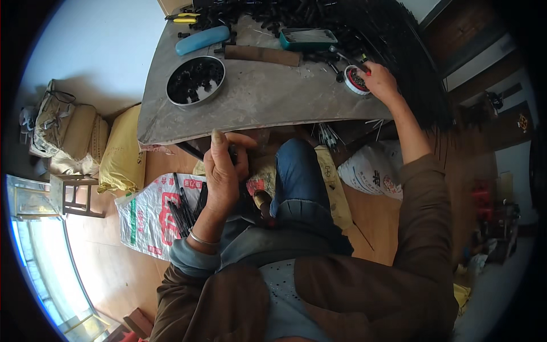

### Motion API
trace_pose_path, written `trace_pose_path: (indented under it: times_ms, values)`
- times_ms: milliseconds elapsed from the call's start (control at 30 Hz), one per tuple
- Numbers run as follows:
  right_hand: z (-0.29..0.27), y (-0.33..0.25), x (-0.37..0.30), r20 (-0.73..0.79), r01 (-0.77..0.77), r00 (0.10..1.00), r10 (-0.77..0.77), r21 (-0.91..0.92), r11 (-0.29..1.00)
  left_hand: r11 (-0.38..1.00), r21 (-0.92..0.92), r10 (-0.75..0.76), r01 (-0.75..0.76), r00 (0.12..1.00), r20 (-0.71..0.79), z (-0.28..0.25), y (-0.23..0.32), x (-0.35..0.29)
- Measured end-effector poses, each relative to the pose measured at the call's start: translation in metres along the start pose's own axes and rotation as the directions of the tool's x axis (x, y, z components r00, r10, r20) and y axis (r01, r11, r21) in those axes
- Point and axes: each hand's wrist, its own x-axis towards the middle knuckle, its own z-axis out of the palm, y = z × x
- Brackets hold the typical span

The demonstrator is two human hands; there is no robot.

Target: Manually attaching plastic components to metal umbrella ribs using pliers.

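Below the table's near edge, my left hand (223,168) is closed with its thumb up. Its fingers curl round a small black piece, mostly hidden. At the right of the table, my right hand (380,82) grips a hand tool (345,56) with a metal end and a dark and red handle. Under that hand sits a small round tin (354,85) with a red inside, holding tiny metal bits; my fingers cover part of it. A round metal bowl (194,104) of black parts stands at the table's left.
On the grey table (268,97) lie a blue case (202,40), a brown bar (262,55), a green box (308,40) of thin pieces and yellow-handled pliers (182,18). Black parts heap at the back. Sacks (122,151) stand at left; black rods (182,211) lie on a white sack.
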Motion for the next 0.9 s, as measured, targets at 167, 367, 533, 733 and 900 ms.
trace_pose_path:
  times_ms: [167,367,533,733,900]
  values:
    - [0.004,-0.010,0.005,0.083,0.014,0.996,-0.008,-0.069,0.998,1.000,-0.019,-0.024,0.024,1.000,-0.013,-0.001,0.000,0.003]
    - [0.007,-0.001,0.014,0.047,-0.002,0.999,0.005,-0.059,0.998,0.998,-0.031,-0.046,0.046,0.999,-0.011,0.000,0.001,0.007]
    - [0.010,0.015,0.022,0.002,-0.054,0.999,0.054,0.136,0.989,0.995,-0.074,-0.061,0.062,0.998,0.011,0.000,0.002,0.006]
    - [0.017,0.023,0.029,-0.086,-0.081,0.990,0.108,0.270,0.959,0.996,-0.076,-0.032,0.036,0.998,0.048,-0.001,0.007,0.001]
    - [0.008,0.020,0.021,0.061,-0.125,0.992,0.111,0.629,0.767,0.997,-0.063,-0.042,0.051,0.991,0.130,-0.002,0.010,-0.004]
